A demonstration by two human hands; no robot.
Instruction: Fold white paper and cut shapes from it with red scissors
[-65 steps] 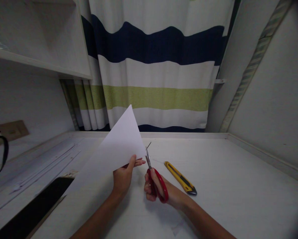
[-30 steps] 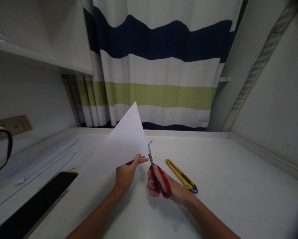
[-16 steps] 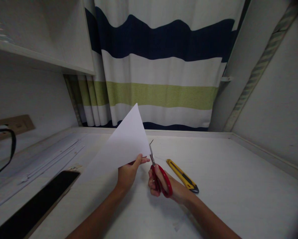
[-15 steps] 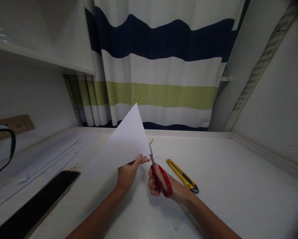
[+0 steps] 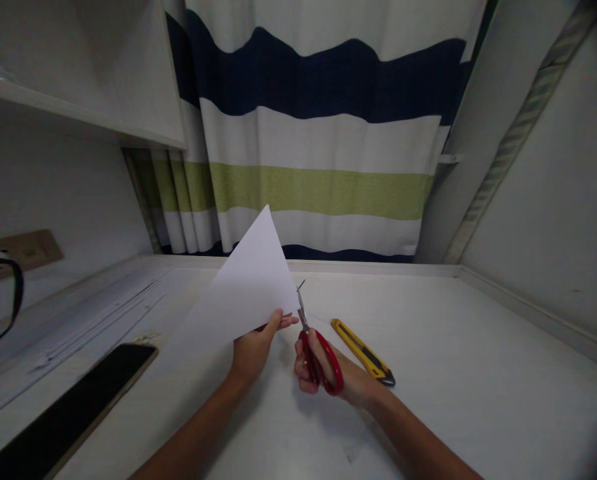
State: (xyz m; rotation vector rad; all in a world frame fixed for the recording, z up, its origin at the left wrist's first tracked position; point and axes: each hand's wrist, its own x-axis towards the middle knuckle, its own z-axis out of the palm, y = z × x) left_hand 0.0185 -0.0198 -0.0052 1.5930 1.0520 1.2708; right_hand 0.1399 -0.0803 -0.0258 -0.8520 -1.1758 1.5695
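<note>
A sheet of white paper [image 5: 251,283] is raised above the table, one corner pointing up. My left hand [image 5: 254,347] pinches its lower right edge, thumb on top and fingers beneath. Something dark red shows under the paper by those fingers; I cannot make out what it is. My right hand [image 5: 318,363] is closed round the red handles of a pair of scissors [image 5: 335,373]. The blades point up and away, parted, right at the paper's right-hand edge. A yellow box cutter [image 5: 361,350] lies on the table just right of my right hand.
A black phone-like slab [image 5: 78,413] lies at the left front. Beyond it are flat sheets of paper [image 5: 98,327]. A black cable [image 5: 16,293] hangs by a wall socket [image 5: 33,247]. Striped curtains [image 5: 318,193] hang behind the white table [image 5: 478,373]; a cabinet [image 5: 103,73] overhangs the left.
The whole view has shifted a little, so everything sits slightly further left. Both hands keep their holds, and the paper and scissors look nearly unmoved relative to each other.
</note>
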